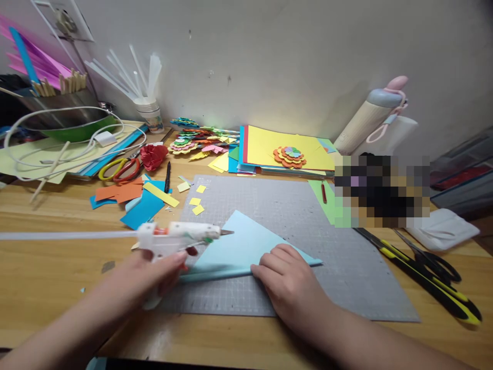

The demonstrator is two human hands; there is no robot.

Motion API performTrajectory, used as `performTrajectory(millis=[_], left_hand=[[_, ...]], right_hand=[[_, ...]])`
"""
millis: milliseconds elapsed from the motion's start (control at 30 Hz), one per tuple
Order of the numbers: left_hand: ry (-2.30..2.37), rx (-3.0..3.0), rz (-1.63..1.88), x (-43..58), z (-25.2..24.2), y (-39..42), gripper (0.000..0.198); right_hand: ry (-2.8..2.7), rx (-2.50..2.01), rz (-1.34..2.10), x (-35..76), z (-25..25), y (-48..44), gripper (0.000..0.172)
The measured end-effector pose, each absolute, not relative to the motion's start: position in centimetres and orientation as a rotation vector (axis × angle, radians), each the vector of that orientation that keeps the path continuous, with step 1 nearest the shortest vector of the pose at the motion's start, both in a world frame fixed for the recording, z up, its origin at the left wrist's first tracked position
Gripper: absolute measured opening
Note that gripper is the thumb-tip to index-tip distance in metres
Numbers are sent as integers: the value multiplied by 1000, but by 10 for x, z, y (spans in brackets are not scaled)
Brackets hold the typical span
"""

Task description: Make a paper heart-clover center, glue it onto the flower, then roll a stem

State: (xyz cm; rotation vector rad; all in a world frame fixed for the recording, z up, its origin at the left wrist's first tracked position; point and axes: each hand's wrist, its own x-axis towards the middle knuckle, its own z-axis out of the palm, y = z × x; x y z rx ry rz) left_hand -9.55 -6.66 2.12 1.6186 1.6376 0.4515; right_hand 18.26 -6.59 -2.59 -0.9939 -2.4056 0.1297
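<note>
My left hand point(167, 272) is closed around the handle of a white hot glue gun point(188, 231), with a long clear glue stick point(69, 236) trailing from its back. The metal nozzle points right, over a light blue sheet of paper point(241, 239) with its peak facing the wall. Along the sheet's near edge runs a narrow roll. My right hand point(287, 280) presses its curled fingers on that rolled edge, right of the middle. Under the paper lies a grey cutting mat point(358, 288). Part of the roll's left end is hidden by my left hand.
Yellow paper squares point(195, 201) lie at the mat's upper left, near paper scraps point(119, 191) and scissors point(119, 168). A black-and-yellow utility knife point(431, 282) and black scissors point(435, 262) are on the right. Paper flowers point(289, 156) and coloured sheets point(265, 144) sit at the back.
</note>
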Motion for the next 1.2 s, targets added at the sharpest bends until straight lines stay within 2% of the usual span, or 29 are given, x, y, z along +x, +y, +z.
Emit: performTrajectory(millis=[67,167,567,733,933,1200], left_hand=[[1590,1557,341,-74,27,-60,48],[1480,1713,402,-52,26,-50,39],[1399,1949,382,-30,17,-37,45],[1391,2004,332,-26,15,-35,43],[1401,2026,437,-29,17,-26,34],[1474,2020,324,-47,30,-30,37]], right_hand=[[-2414,-994,131,183,-25,-66,32],[-2428,-989,123,183,-24,-66,32],[-2443,-982,110,183,-25,-66,33],[-2446,-992,121,184,-26,-66,32],[-2438,-983,115,182,-23,-66,33],[-2422,-969,104,183,-23,-65,34]])
